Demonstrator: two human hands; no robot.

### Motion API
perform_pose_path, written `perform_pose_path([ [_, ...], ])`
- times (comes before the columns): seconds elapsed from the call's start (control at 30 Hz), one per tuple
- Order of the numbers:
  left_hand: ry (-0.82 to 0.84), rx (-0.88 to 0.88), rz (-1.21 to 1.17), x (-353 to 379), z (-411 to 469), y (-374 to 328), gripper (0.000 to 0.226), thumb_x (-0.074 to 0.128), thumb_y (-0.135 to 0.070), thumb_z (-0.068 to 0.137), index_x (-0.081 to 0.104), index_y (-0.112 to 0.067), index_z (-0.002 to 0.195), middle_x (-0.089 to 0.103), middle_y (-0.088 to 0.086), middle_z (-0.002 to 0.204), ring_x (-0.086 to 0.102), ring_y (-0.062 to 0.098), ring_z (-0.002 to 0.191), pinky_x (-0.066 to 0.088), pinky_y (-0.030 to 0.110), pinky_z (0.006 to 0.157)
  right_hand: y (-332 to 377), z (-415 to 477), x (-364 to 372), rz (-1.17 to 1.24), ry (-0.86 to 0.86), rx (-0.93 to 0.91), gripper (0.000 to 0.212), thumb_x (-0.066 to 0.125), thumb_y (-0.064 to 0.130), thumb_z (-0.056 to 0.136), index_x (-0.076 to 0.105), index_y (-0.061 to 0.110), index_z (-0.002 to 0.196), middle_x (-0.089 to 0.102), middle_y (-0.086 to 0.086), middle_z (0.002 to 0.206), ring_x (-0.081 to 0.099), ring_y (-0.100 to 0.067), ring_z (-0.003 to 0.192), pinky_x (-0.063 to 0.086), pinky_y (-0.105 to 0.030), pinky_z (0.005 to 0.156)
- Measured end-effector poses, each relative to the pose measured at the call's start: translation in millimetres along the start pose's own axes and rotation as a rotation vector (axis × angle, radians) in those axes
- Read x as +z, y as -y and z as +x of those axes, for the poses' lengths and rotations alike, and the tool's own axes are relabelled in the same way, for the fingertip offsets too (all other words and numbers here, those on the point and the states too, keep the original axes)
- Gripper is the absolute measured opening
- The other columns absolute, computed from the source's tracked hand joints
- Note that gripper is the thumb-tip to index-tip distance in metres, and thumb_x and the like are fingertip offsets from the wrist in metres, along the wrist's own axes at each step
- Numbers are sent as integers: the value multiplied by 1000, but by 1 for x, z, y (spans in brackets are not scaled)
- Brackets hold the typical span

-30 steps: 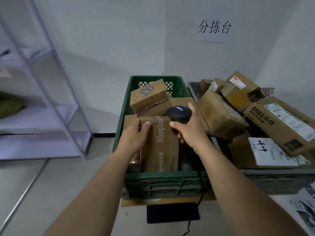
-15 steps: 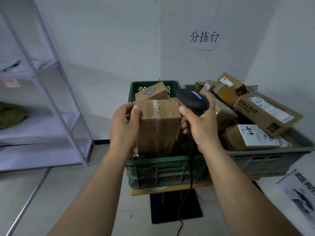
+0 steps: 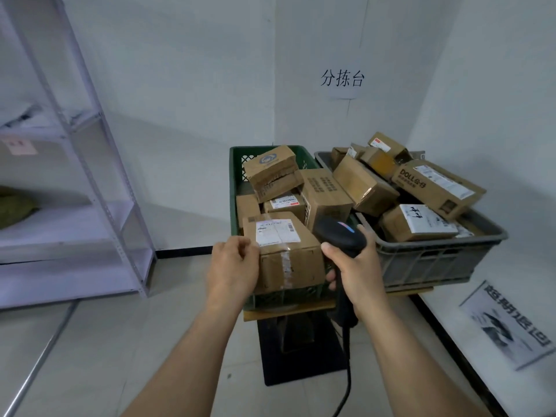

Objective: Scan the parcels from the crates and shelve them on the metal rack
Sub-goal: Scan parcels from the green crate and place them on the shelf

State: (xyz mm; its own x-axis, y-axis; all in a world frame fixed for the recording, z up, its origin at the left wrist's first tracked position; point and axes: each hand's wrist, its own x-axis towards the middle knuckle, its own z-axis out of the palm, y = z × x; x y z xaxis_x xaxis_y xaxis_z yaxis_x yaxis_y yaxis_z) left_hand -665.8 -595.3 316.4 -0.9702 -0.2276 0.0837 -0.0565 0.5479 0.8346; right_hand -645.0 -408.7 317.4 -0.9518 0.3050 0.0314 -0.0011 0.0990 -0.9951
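Looming behind the held parcel (image 3: 284, 254): heaped green crate (image 3: 235, 176), gray crate (image 3: 436, 260) beside.

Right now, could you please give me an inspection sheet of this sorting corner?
Surface: pale floor, dark mat beneath the green crate.
Job's things: parcel label up; green crate and grey crate hold boxes; rack at left.
Clutter: printed sheet on the right ledge.
Grippers: left hand grips the parcel, right hand grips the scanner.
Cables: scanner cable hangs toward the floor.
Surroundings: white walls, a sign.
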Motion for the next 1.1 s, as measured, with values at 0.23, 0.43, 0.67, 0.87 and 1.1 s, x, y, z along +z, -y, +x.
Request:
perform_pose_path([
  [0.23,213,-238,-178,22,-2,18,50,58,-36,91,44,-20,136,55,5,126,56,22,110,53,42,90,-19,11,-1,-61,16,58,85,69,13,88,17,26,155,63,-5,97,57,-14,52,45,-21,43],
  [0.43,406,-357,-367,29,9,26,63,70,-24,83,36,-31,136,58,0,125,56,23,112,50,48,94,-39,26,2,-157,49,84,90,70,8,85,17,28,155,63,-6,112,57,-12,52,44,-19,43],
  [0.67,462,-233,-478,25,13,31,100,78,-8,74,15,-48,141,59,-5,119,58,20,110,54,47,86,-33,26,-7,-181,84,44,91,70,8,86,16,29,155,62,-6,113,58,-11,52,46,-19,46],
  [0.87,385,-23,-437,4,28,6,112,76,-6,75,-1,-45,146,54,-11,116,52,13,111,50,38,89,16,-10,-18,-57,125,-92,90,71,9,86,19,40,151,62,-3,109,57,-11,53,48,-21,49],
  [1.1,311,132,-412,-12,39,-15,111,74,-2,77,-1,-42,148,56,-18,111,54,-1,101,54,19,67,53,-62,-8,34,304,-170,91,73,4,82,24,46,147,64,-8,106,56,-7,52,46,-20,50],
])
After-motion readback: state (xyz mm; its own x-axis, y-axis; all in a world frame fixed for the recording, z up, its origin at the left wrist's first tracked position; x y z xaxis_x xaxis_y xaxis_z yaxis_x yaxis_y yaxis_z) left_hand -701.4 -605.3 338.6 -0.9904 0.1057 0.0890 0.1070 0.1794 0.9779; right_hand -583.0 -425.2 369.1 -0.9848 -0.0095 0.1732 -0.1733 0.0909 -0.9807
